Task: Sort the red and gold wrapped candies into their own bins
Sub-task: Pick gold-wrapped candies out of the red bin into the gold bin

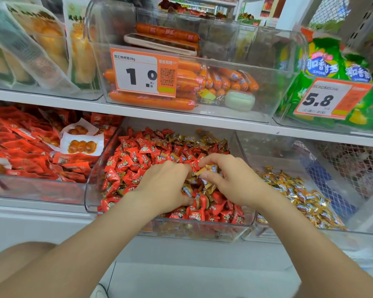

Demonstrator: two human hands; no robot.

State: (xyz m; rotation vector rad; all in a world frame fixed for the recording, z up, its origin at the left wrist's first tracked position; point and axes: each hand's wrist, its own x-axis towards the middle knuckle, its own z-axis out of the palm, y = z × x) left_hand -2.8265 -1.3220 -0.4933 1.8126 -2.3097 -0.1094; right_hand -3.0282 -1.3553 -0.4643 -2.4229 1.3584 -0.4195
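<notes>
1. Far left on the lower shelf (30, 208), a clear bin of red snack packets (30, 160) stands against the middle bin (90, 198).
2. The middle bin holds a deep heap of red candies (134, 160); their wrappers are glossy red with a printed badge; gold-wrapped ones are mixed in, thickest along the back and under the hands.
3. The left hand (166, 186) lies palm-down on the heap near the bin's middle; its fingers (180, 168) curl downward with the tips sunk among the wrappers and the thumb tucked low; I cannot tell whether they hold anything.
4. The right hand (233, 181) is just beside it, the two nearly touching; its fingers (216, 160) are drawn narrow, thumb and forefinger pinching a gold candy (210, 168) just over the heap; the foil is crinkled, with a blue label.
5. The right bin (353, 222) stands against the middle bin; gold candies (299, 196) lie in a shallow layer along its left side and front.
6. Above it, green bags (323, 61) sit behind a price tag (329, 100) reading 5.8.
</notes>
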